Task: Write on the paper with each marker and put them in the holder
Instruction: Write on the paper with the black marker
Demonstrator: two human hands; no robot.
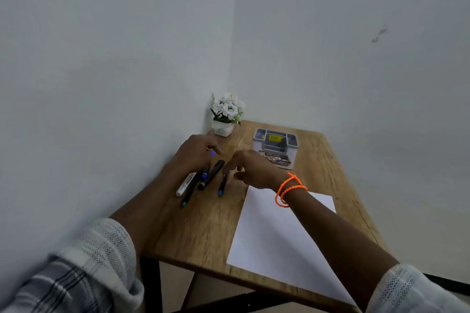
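Observation:
Several markers lie in a loose bunch at the table's left: a white marker (185, 185), a thick black marker (212, 174), a thin pen with a green end (188, 194) and a blue-capped pen (205, 173). My left hand (194, 154) rests over the bunch's far ends, fingertips touching the blue-capped pen. My right hand (254, 169) reaches in from the right, and its fingertips pinch the top of a thin blue-ended pen (221, 187) that lies on the table. A blank white paper (277, 234) lies under my right forearm. The grey holder (276, 143) stands behind my right hand.
A small white pot of white flowers (226, 115) stands in the far corner against the walls. The wooden table (203, 231) is boxed in by walls on the left and behind. Its front edge is near, with a black frame below.

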